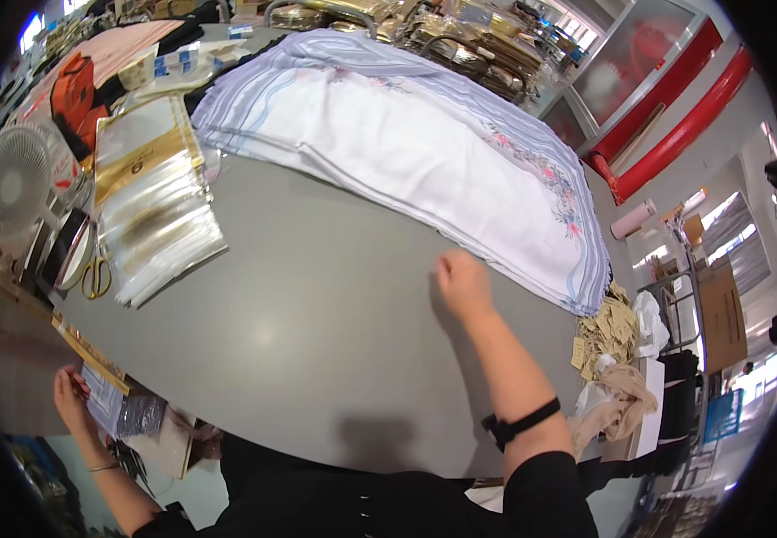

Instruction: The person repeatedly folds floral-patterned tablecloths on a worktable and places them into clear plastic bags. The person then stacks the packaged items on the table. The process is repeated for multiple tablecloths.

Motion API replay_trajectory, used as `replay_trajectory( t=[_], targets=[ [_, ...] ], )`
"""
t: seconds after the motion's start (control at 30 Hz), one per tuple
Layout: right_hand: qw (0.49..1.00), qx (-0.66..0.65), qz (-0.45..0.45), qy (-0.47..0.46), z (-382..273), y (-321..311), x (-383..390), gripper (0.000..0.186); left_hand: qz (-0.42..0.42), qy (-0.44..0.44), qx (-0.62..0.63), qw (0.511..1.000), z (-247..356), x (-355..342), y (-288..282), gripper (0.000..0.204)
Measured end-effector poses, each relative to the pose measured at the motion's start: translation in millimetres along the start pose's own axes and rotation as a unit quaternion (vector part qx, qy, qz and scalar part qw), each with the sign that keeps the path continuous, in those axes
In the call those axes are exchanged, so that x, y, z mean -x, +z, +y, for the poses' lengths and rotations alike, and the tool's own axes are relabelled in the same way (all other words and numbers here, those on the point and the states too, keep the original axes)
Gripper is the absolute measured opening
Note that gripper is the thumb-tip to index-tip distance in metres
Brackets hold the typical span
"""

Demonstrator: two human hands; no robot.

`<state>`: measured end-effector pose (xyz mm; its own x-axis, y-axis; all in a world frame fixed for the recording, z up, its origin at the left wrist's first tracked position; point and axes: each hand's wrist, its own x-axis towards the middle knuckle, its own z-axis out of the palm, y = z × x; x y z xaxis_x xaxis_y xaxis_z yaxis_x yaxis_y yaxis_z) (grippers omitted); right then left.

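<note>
A stack of white cloths (388,134) with lavender wavy borders and pink flower prints lies across the far side of the grey table (316,269). My right hand (465,282) is over the table just short of the stack's near edge, its fingers curled into a loose fist with nothing visible in them. Past the table's left edge is my left hand (71,394), its fingers loosely bent and a little apart, and I see nothing held there. It is beside a folded lavender-and-white piece (103,402) below the tabletop.
Clear and gold plastic bags (160,215) lie on the left, with gold-handled scissors (96,274) and a white fan (13,179) beside them. Tan paper tags (611,332) are heaped at the right edge. Packaged goods (478,54) are piled beyond the table.
</note>
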<state>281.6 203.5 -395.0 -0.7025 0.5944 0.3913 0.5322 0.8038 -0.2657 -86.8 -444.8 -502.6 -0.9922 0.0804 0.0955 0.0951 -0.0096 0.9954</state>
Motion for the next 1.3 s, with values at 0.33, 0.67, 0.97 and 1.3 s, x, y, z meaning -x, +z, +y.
replay_trajectory(
  t=[0.33,0.67,0.97,1.3],
  targets=[
    [0.981,0.192,-0.039,0.002,78.7,50.8,-90.6,0.01,-0.331,0.099,-0.071,0.936,174.1,21.5,277.5,0.017],
    [0.994,0.091,0.032,-0.043,73.5,57.0,-102.5,0.011,-0.508,0.117,-0.145,0.841,184.3,33.0,399.1,0.02],
    [0.997,-0.006,0.063,0.033,79.3,35.7,-120.1,0.013,-0.508,0.157,-0.176,0.829,158.5,21.5,481.6,0.026],
    [0.924,0.239,0.251,-0.159,53.5,-111.7,-187.7,0.003,-0.201,0.463,-0.306,0.807,135.1,27.4,653.4,0.069]
  ],
)
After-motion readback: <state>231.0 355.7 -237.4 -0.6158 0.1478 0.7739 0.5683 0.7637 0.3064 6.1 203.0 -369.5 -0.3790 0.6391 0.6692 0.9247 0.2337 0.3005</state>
